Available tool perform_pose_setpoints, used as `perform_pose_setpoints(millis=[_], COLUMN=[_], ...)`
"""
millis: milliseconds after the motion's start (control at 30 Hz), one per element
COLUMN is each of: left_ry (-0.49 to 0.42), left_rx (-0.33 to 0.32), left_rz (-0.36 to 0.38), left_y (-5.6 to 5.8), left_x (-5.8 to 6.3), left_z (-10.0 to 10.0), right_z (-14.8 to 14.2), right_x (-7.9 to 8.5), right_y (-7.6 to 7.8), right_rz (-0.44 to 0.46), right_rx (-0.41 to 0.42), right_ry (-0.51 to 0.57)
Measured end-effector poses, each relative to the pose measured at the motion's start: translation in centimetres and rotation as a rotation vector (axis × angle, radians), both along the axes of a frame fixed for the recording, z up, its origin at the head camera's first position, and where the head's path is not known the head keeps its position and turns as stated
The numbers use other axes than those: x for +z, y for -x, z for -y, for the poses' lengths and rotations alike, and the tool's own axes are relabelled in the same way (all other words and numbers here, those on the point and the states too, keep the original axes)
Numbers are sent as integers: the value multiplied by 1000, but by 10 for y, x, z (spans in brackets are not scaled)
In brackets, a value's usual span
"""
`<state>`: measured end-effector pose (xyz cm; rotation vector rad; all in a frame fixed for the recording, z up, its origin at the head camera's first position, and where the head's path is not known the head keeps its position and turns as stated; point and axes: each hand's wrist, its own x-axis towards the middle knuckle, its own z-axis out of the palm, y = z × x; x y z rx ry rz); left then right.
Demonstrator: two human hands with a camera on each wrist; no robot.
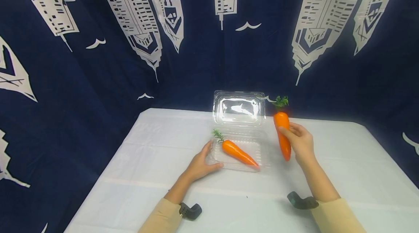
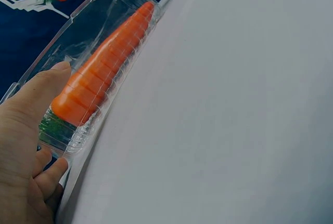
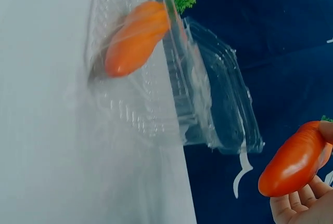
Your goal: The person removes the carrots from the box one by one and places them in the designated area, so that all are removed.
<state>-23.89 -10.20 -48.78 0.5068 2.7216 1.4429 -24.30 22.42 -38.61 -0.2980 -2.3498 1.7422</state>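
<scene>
An orange toy-like carrot [image 1: 282,131] with a green leafy top stands upright in my right hand [image 1: 302,142], pinched between thumb and fingers to the right of the container. Another carrot [image 1: 237,153] lies slantwise in the base of a clear plastic clamshell container [image 1: 226,165], leaves toward the back left. The container's hinged lid [image 1: 239,109] is raised at the back. My left hand [image 1: 200,164] holds the container's front left corner, thumb along the front and fingers at the left side. In the left wrist view, the thumb [image 2: 44,89] lies over the container's wall.
A white-covered table [image 1: 137,160] carries the container. Behind it hangs a dark blue cloth [image 1: 203,62] printed with white buildings and birds. Dark devices sit at both wrists, by the left cuff [image 1: 191,211] and the right cuff [image 1: 302,202].
</scene>
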Motion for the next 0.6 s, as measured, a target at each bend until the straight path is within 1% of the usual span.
perform_pose_setpoints(millis=[167, 200, 333, 467, 600], left_ry=[-6, -6, -3, -6, -7], left_rx=[-1, -1, -6, -13, -12], left_rz=[0, 0, -10, -22, -19], left_y=[0, 1, 1, 1, 1], left_x=[-2, -2, -3, -3, -2], left_z=[1, 1, 1, 1, 1], right_z=[-8, -9, -14, -21, -27], right_x=[-4, -5, -6, -13, -20], right_y=[0, 0, -1, 0, 2], right_rz=[68, 81, 124, 156, 183], right_rx=[-35, -25, -31, -45, -76], right_ry=[32, 26, 34, 46, 26])
